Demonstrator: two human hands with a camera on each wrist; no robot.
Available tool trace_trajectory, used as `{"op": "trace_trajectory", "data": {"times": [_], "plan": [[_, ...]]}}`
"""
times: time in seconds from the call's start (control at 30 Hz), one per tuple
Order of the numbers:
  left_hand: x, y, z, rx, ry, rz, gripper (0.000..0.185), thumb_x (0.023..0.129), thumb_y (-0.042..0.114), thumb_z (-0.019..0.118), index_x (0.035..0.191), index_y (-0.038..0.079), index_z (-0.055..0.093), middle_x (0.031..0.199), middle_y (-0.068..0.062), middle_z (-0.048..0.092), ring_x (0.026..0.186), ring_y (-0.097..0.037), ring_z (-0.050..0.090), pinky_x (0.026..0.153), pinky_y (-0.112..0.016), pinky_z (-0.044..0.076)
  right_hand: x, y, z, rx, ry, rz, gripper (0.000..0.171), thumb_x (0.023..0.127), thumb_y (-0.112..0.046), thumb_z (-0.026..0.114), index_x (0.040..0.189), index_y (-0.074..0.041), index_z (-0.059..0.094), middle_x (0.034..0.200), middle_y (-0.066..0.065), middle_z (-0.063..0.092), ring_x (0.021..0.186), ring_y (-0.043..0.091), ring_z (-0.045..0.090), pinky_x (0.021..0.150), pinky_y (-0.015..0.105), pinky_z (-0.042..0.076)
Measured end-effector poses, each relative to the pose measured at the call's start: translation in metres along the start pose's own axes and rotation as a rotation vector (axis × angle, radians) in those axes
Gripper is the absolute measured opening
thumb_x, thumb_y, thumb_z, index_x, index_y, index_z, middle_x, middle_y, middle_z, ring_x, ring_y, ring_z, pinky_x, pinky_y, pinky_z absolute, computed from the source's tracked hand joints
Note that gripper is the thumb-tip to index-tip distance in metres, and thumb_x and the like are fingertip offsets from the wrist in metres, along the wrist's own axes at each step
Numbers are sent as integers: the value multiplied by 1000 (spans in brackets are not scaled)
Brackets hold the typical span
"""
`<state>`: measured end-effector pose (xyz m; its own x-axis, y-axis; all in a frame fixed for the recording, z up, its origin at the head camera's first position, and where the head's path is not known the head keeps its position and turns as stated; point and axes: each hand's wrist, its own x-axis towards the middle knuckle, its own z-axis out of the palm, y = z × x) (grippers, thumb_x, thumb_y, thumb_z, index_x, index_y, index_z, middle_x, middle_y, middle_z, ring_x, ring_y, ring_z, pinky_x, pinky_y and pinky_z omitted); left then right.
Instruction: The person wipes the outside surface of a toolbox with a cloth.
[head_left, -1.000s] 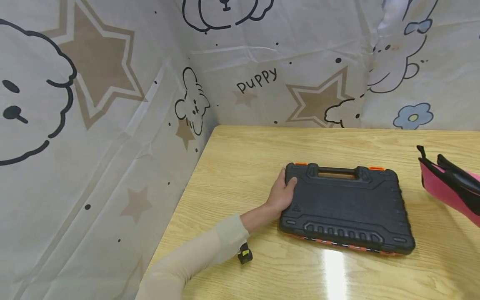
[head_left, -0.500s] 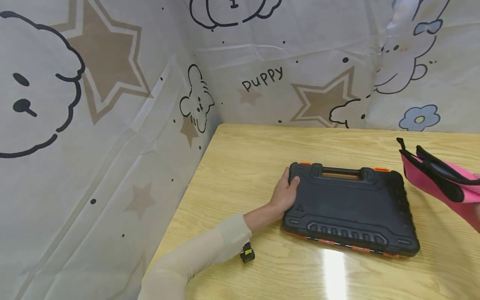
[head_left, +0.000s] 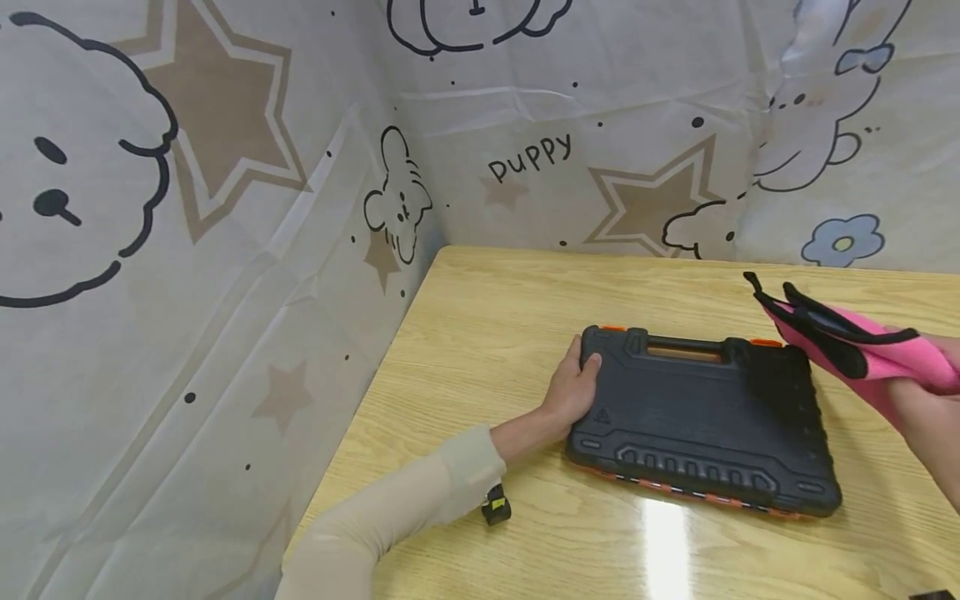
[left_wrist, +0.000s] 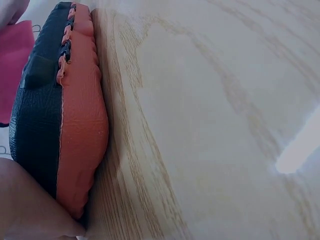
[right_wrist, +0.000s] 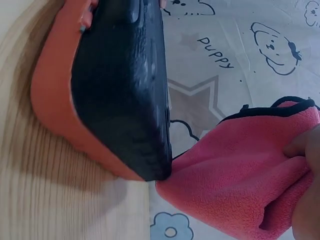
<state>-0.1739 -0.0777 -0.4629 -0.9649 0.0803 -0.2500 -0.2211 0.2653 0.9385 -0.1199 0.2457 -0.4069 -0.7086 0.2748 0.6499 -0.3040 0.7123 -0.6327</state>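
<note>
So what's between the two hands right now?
The black tool case, seen in the head view: the left hand grips its left edge, while the right hand holds a pink cloth at its right.

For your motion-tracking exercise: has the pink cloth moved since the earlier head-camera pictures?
Yes. The pink cloth, held by the right hand, has come leftward, toward the black tool case, and now overlaps its right far corner.

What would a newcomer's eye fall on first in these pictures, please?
Probably the black and orange tool case, lying flat and closed on the wooden table, with the left hand gripping its left edge. Next comes the bright pink cloth, held by the right hand over the case's right end.
</note>
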Motion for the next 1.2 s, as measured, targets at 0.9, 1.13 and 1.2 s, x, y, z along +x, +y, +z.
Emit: {"op": "trace_trajectory", "data": {"times": [0.9, 1.13, 1.2], "plan": [[-2, -2, -1, 8, 12, 32, 62, 109, 29, 39, 161, 8, 13, 164, -6, 20, 148, -20, 19, 118, -37, 19, 0, -43, 76, -61, -374, -183, 29, 74, 3, 81, 100, 5, 68, 73, 17, 64, 59, 26, 49, 54, 23, 35], [-1, -3, -1, 27, 25, 33, 62, 109, 30, 40, 161, 7, 15, 164, -7, 20, 148, -20, 20, 118, -37, 19, 2, -57, 96, -107, -630, -139, 26, 81, -10, 79, 95, 0, 60, 68, 5, 53, 59, 23, 46, 50, 35, 35], [0, -4, 0, 24, 20, 48, 62, 109, 29, 40, 161, 7, 14, 163, -7, 20, 148, -19, 20, 117, -37, 20, 1, -61, 101, -107, -697, -129, 26, 83, -12, 78, 91, -2, 56, 65, 3, 48, 57, 22, 45, 50, 34, 34]]}}
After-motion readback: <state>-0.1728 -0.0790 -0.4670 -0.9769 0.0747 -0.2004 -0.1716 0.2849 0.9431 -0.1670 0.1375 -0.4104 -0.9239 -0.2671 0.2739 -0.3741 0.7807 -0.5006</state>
